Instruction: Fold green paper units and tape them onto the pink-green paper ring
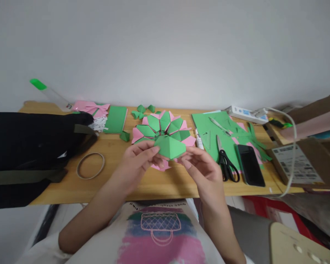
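A folded green paper piece (170, 146) with a raised crease is held up between both hands. My left hand (140, 157) pinches its left end between thumb and fingers. At the right end, the fingers and thumb of my right hand (200, 165) are closed on it. Just behind, a round flower-like arrangement of green and pink folded paper (165, 123) lies on the wooden table, partly hidden by the held piece and my hands. Small green folded pieces (141, 108) lie behind it, and another (124, 136) lies to its left.
Black scissors (227, 163), a phone (250, 165), a glue tube (199, 140) and green sheets (209, 124) lie on the right. A power strip (247, 114) and cardboard box (305, 161) are farther right. Left are a tape ring (90, 166), green pad (116, 119) and black bag (30, 146).
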Tool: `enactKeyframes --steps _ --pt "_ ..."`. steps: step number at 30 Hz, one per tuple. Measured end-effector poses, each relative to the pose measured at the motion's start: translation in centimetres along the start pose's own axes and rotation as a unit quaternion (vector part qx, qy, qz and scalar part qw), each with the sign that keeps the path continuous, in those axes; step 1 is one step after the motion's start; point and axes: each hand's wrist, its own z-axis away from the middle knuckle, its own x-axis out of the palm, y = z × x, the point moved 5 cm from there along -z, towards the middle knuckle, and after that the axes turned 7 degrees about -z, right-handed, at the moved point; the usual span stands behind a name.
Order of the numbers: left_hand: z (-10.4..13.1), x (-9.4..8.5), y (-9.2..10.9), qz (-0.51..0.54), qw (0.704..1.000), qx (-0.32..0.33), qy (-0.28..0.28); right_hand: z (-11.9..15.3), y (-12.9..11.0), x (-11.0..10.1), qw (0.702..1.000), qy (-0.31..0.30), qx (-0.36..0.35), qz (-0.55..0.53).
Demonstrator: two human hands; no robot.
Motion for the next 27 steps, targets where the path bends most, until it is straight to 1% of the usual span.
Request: enactKeyframes --steps 1,3,9,12,14,16,17,19,20,22,24,27 --pt "0.0 0.1 -0.2 0.021 1.000 -0.016 -0.010 0.0 0.1 0.0 1.000 -0.003 -0.002 -0.003" --pt "-0.1 0.0 -0.5 0.044 0.998 -0.034 -0.013 0.0 0.2 0.0 1.000 -0.003 -0.006 -0.005" --pt "-0.1 -0.1 -0.8 0.055 0.998 -0.039 -0.016 0.3 -0.3 -0.1 0.999 0.018 -0.043 0.024" --pt "-0.1 -0.3 -0.9 0.047 0.998 -0.033 0.005 0.7 -0.9 -0.2 0.991 0.042 -0.094 0.087" --pt "-0.1 -0.4 -1.0 0.029 0.999 -0.022 0.027 1.0 -1.5 -0.1 0.976 0.053 -0.143 0.155" --pt "0.0 -0.6 -1.0 -0.016 0.999 0.008 0.051 1.2 -1.9 0.4 0.958 0.036 -0.179 0.221" --pt "0.1 -0.7 -0.9 -0.051 0.996 0.035 0.070 1.3 -2.0 0.8 0.950 0.021 -0.189 0.248" --pt "0.5 -0.6 -0.5 -0.147 0.980 0.102 0.088 1.4 -2.1 1.3 0.932 -0.003 -0.207 0.298" --pt "0.7 -0.3 -0.3 -0.199 0.967 0.137 0.078 1.4 -2.2 1.5 0.922 -0.007 -0.217 0.320" --pt "1.2 0.5 0.0 -0.287 0.937 0.198 0.030 1.4 -2.2 1.6 0.903 -0.007 -0.236 0.359" --pt "1.7 1.4 0.2 -0.342 0.906 0.247 -0.020 1.3 -2.3 1.6 0.888 0.000 -0.251 0.385" --pt "2.3 2.0 0.3 -0.398 0.867 0.294 -0.055 1.4 -2.2 1.3 0.876 0.017 -0.265 0.403"
